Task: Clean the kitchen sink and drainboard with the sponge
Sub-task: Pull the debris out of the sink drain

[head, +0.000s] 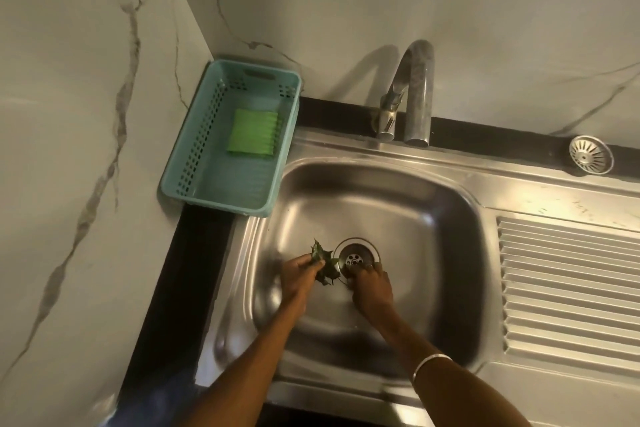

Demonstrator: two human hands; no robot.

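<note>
A steel sink (398,191) fills the middle of the head view, with a ribbed drainboard (568,291) to its right. The green sponge (252,134) lies in a teal basket (194,163) at the back left, away from both hands. Down in the basin, my left hand (299,274) grips a bunch of dark green leaves (323,262) just left of the drain (356,255). My right hand (372,289) is at the drain's near edge with its fingers curled on the basin floor; what they pinch is hidden.
A curved steel tap (414,94) stands behind the basin. A round drain strainer (590,153) lies on the black counter strip at the back right. Marble walls close in on the left and behind.
</note>
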